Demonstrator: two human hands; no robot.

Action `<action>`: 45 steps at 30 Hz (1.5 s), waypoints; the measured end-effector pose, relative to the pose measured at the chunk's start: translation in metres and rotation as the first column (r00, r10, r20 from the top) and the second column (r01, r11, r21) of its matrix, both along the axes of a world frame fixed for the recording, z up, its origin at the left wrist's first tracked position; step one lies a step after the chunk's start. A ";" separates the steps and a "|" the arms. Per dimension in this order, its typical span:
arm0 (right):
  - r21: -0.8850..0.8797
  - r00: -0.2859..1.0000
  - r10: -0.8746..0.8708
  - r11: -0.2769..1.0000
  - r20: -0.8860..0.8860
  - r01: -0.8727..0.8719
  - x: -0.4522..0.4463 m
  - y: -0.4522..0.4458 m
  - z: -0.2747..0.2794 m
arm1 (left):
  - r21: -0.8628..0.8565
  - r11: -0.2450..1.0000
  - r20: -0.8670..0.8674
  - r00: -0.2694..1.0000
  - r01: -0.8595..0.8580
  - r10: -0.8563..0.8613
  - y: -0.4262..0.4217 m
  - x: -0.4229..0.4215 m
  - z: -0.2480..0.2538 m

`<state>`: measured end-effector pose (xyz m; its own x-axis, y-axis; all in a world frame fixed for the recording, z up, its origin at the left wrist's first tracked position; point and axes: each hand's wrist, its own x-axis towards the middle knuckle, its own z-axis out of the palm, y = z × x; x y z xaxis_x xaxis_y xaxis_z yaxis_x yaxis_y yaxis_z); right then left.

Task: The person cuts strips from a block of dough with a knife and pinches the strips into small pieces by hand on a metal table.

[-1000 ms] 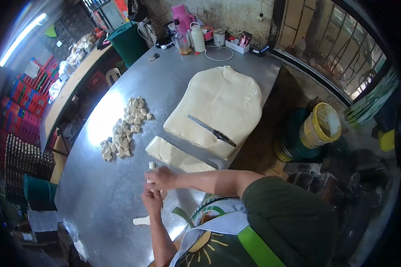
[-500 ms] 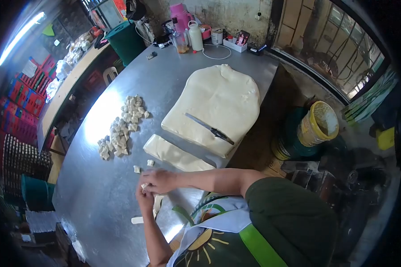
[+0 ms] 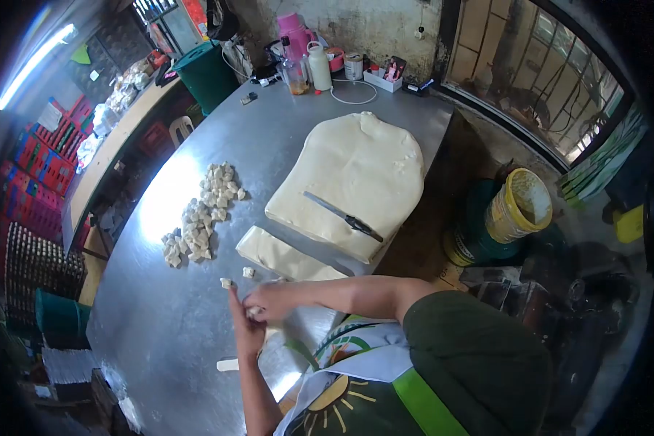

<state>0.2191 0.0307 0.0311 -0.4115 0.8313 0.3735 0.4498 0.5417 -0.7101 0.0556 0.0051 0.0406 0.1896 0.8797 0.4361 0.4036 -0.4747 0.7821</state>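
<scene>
My right hand point(image 3: 270, 301) is closed around a small piece of dough point(image 3: 253, 311), just above the steel table point(image 3: 152, 349). My left hand point(image 3: 248, 330) is beside it, index finger stretched toward a small dough cube point(image 3: 227, 283); whether they touch I cannot tell. Another dough cube point(image 3: 248, 272) lies just beyond. A cut strip of dough point(image 3: 287, 254) rests past my right forearm, which partly covers it. Behind the strip spreads a large dough slab point(image 3: 349, 174), with a black-handled knife point(image 3: 344, 216) lying on top. Near my left wrist is a pale flat piece point(image 3: 227, 365), partly hidden.
A heap of dough pieces point(image 3: 203, 214) sits on the left of the table. Bottles point(image 3: 318, 67), a pink flask point(image 3: 291, 29) and a white box point(image 3: 384, 78) line the back edge. Yellow bucket point(image 3: 519, 203) stands at right; red crates point(image 3: 47, 163) are stacked at far left.
My right hand has shifted slightly down with the dough piece. My left index finger has straightened away from it, toward the cube. The view has tilted a little.
</scene>
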 end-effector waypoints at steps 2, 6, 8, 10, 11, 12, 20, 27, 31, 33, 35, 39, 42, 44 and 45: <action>-0.066 0.982 0.136 0.987 -0.129 -0.145 -0.012 -0.012 0.012 | 0.034 0.998 0.011 0.998 0.057 -0.057 0.004 -0.016 -0.013; -0.190 0.983 -0.181 0.967 -0.045 0.169 -0.007 -0.015 0.030 | -0.521 0.853 0.031 0.999 0.009 0.008 0.020 -0.051 -0.102; -0.279 0.972 -0.167 0.937 0.166 0.208 -0.001 0.009 0.000 | -0.455 0.887 -0.002 0.996 0.082 -0.093 -0.009 -0.037 -0.068; -0.347 0.918 -0.143 0.895 0.371 0.280 0.009 0.020 -0.011 | -0.317 0.912 -0.081 0.950 0.262 -0.301 -0.030 -0.014 -0.021; -0.277 0.909 -0.179 0.915 0.376 0.294 0.013 0.008 -0.014 | -0.329 0.908 -0.083 0.950 0.260 -0.302 -0.034 -0.016 -0.014; -0.195 0.899 -0.212 0.933 0.382 0.302 0.018 0.001 -0.014 | -0.386 0.903 0.039 0.982 0.187 -0.186 -0.032 -0.016 -0.008; -0.142 0.994 0.091 0.985 -0.056 -0.098 -0.017 -0.012 0.022 | -0.191 0.982 0.175 0.984 -0.011 0.045 -0.007 -0.008 0.001; -0.390 0.978 -0.123 0.903 0.170 0.181 0.004 0.003 0.017 | -0.491 0.839 -0.570 0.815 -0.234 -0.107 -0.015 0.005 0.015; -0.168 0.947 -0.155 0.964 0.281 0.207 0.021 0.001 -0.013 | -0.410 0.905 0.056 0.994 0.110 -0.096 -0.032 -0.005 0.007; -0.052 0.954 -0.169 0.981 0.248 0.187 0.013 -0.013 -0.007 | -0.103 0.995 -0.132 0.991 0.009 -0.022 -0.022 -0.014 0.002; 0.034 0.999 -0.005 0.999 0.043 0.004 -0.001 -0.014 0.011 | 0.084 0.996 -0.209 0.978 -0.005 0.022 -0.003 -0.009 0.008; -0.049 0.982 0.079 0.995 -0.173 -0.088 -0.022 -0.008 0.019 | 0.154 0.985 0.079 0.994 -0.083 0.071 -0.002 -0.007 0.012; -0.191 0.996 -0.016 0.982 -0.083 0.000 -0.017 -0.008 0.025 | -0.109 0.993 -0.092 0.995 0.033 -0.043 0.005 -0.032 -0.017; -0.264 0.998 -0.053 0.964 -0.037 0.042 -0.020 -0.006 0.017 | -0.263 0.964 -0.337 0.940 -0.042 -0.052 -0.011 -0.026 -0.003; -0.309 0.994 -0.046 0.948 0.098 0.075 -0.023 0.003 -0.001 | -0.383 0.912 -0.553 0.827 -0.146 -0.100 -0.020 -0.018 0.012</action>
